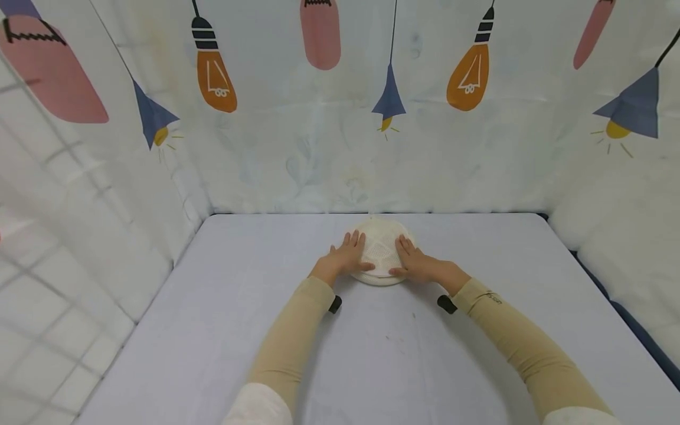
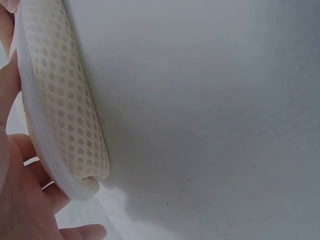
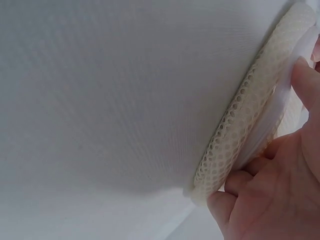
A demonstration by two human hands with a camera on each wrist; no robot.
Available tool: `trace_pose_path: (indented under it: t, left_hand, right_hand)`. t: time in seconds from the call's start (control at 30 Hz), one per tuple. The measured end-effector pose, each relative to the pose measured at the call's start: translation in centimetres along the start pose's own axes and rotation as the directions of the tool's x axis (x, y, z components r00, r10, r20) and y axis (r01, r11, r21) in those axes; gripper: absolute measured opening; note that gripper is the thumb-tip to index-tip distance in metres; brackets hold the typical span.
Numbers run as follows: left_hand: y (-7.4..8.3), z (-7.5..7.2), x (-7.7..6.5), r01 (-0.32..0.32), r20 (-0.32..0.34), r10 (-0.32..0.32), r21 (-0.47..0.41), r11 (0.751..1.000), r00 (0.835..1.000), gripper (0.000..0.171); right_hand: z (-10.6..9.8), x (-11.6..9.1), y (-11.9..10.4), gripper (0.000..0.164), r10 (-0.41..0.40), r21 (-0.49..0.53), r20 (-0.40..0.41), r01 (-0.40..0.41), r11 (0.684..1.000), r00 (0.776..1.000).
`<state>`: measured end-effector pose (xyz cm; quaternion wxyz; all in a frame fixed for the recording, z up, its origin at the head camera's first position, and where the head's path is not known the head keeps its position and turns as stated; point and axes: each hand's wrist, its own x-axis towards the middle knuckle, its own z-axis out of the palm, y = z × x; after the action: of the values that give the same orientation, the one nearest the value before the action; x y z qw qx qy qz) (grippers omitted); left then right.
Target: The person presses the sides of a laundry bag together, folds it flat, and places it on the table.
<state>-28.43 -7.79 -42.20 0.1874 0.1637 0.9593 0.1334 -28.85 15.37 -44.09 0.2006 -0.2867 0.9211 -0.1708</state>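
Observation:
A round, cream-coloured mesh item (image 1: 380,242) lies on the far part of the table, its exact kind unclear. Its honeycomb mesh side (image 2: 70,100) and a smooth white band fill the left edge of the left wrist view. My left hand (image 1: 346,258) rests on its left side with fingers stretched forward. On the opposite side my right hand (image 1: 418,264) presses it, fingers pointing inward and thumb towards the near edge. In the right wrist view, the thumb (image 3: 306,82) touches the white band while the other fingers lie along the rim. Both hands hide parts of the item's sides.
A white cloth covers the table (image 1: 382,366). Behind it hangs a white curtain (image 1: 329,159) printed with lamps and bulbs, continuing along both sides. Dark wrist devices (image 1: 447,304) sit under both forearms, which wear beige sleeves (image 1: 292,336).

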Motion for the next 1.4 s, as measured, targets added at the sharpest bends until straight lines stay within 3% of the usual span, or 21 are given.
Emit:
trace_pose_path:
  t: [0.37, 0.73, 0.93, 1.13, 1.4]
  left_hand:
    - [-0.2, -0.2, 0.1, -0.011, 0.035, 0.012, -0.047, 0.999, 0.999, 0.094]
    - [-0.7, 0.6, 0.8, -0.036, -0.015, 0.036, -0.018, 0.999, 0.999, 0.096]
    - [-1.9, 0.5, 0.0, -0.05, -0.043, 0.053, 0.069, 0.996, 0.998, 0.092]
    - [-2.6, 0.7, -0.9, -0.104, -0.056, 0.113, 0.145, 0.984, 0.992, 0.088]
    - [-2.3, 0.9, -1.0, -0.113, -0.062, 0.127, 0.185, 0.976, 0.99, 0.087]
  right_hand:
    - [-0.2, -0.3, -0.4, 0.087, -0.005, 0.03, 0.013, 0.004, 1.0, 1.0]
    - [-0.5, -1.4, -0.3, 0.089, -0.008, -0.018, -0.067, 0.007, 1.0, 0.998]
    - [-0.9, -1.0, 0.0, 0.091, -0.052, -0.077, -0.107, 0.044, 0.996, 0.993]
    - [-0.8, -1.1, 0.4, 0.092, -0.068, -0.11, -0.154, 0.051, 0.993, 0.986]
    - [-0.6, -1.0, 0.5, 0.093, -0.056, -0.13, -0.121, 0.04, 0.991, 0.991]
